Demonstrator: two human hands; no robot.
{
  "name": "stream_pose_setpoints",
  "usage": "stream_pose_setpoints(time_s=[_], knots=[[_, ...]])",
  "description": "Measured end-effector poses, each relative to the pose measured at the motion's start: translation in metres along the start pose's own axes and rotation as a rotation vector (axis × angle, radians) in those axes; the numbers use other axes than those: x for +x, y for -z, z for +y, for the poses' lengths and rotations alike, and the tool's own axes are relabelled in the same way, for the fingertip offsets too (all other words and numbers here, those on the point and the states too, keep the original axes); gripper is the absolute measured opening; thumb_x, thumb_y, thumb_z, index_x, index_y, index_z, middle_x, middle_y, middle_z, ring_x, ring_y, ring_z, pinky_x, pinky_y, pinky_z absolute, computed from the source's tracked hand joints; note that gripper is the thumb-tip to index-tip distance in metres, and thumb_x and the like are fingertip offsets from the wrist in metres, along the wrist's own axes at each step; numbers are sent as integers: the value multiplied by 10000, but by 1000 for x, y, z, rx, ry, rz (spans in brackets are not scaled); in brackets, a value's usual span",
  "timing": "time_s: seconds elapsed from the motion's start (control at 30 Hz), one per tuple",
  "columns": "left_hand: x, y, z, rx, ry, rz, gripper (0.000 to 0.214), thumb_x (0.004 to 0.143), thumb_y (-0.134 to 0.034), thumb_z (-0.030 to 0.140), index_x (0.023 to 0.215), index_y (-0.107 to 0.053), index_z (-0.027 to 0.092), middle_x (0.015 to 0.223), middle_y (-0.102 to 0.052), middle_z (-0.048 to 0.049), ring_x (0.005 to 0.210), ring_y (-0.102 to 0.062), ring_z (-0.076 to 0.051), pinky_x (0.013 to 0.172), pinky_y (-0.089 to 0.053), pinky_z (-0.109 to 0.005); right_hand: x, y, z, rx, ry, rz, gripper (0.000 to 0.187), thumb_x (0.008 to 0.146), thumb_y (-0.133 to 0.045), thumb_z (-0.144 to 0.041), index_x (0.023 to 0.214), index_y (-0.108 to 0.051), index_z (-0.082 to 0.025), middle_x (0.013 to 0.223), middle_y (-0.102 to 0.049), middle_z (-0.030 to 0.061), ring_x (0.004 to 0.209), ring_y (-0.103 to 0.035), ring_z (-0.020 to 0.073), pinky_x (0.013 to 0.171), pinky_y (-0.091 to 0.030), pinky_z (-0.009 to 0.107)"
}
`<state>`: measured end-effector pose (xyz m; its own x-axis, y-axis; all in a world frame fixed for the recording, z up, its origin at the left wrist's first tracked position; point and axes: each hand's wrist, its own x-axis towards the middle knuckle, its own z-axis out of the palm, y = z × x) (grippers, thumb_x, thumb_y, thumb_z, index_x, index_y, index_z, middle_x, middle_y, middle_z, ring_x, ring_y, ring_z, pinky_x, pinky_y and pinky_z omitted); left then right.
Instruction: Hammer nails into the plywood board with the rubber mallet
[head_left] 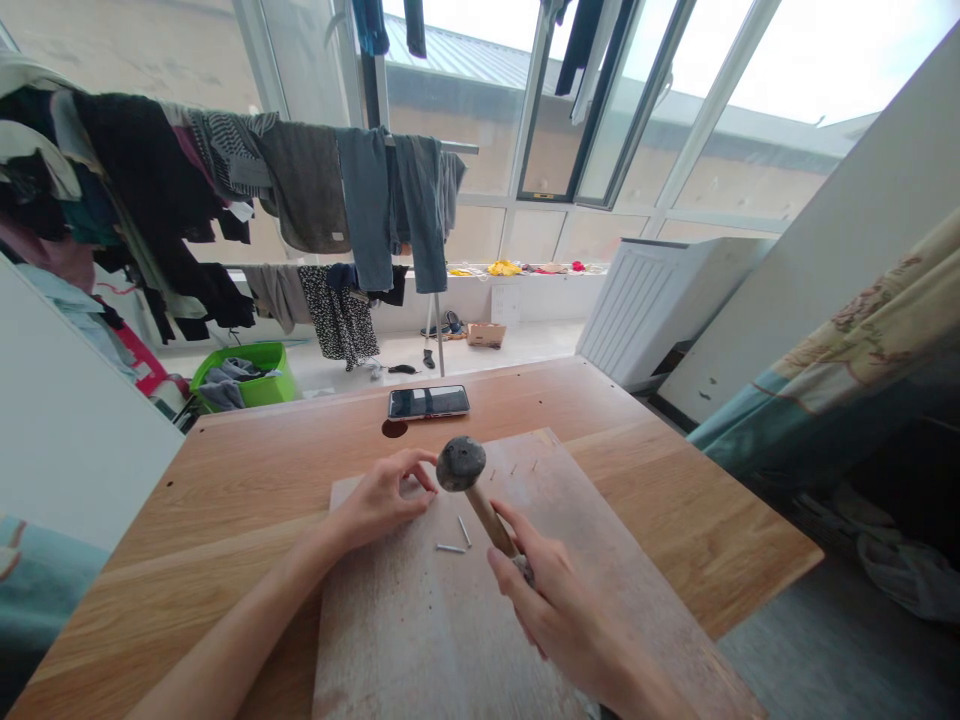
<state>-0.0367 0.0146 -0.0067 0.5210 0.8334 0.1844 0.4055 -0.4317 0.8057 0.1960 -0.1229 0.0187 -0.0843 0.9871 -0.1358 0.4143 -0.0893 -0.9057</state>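
My right hand (pixel 551 590) is wrapped around the wooden handle of a hammer (pixel 461 464), whose dark, rounded head is raised above a worn wooden board (pixel 420 620). Just left of the hammer head, my left hand (pixel 386 497) rests at the board with thumb and forefinger pinched together. What sits between those fingertips is too small to make out. Two loose silver nails, one nail (pixel 451 548) lying crosswise and another nail (pixel 464 531) slanted, are on the board between my hands. Beyond the hammer, three thin nails (pixel 514 469) stand upright in the board.
Beneath the board is a wooden table (pixel 660 480). A phone (pixel 428 402) lies near its far edge, beside a dark round hole (pixel 394 428). Clothes hang on a rack (pixel 315 190) behind, over a green basket (pixel 255 375). A white appliance (pixel 637 310) stands at the back right.
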Motion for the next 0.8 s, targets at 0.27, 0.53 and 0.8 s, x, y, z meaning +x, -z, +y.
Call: stream_pose_setpoints(time_s=[0.27, 0.53, 0.8], knots=[[1, -1, 2, 24, -22, 9, 384, 728, -612, 140, 1106, -664, 181, 861, -711, 7, 802, -646, -174, 779, -510, -274, 1, -4, -9, -192, 8, -66, 549, 1022, -458, -406, 1531, -482, -200, 1219, -711, 128, 1179, -624, 293, 1044, -465, 443], [2, 10, 12, 176, -40, 18, 250, 790, -692, 290, 991, -584, 188, 894, -639, -8, 759, -595, -163, 701, -492, -272, 1, -1, -4, -78, 31, 13, 537, 1015, -473, -449, 1496, -509, -214, 787, -661, 15, 648, -647, 175, 626, -549, 284], [-19, -31, 76, 834, -621, -259, 152, 919, -585, 50, 971, -616, 190, 930, -697, -78, 946, -644, -255, 828, -467, -362, -1, 18, -1, 109, -22, 138, 640, 999, -463, -511, 1535, -401, -167, 515, -427, -126, 328, -387, 79, 320, -359, 169]])
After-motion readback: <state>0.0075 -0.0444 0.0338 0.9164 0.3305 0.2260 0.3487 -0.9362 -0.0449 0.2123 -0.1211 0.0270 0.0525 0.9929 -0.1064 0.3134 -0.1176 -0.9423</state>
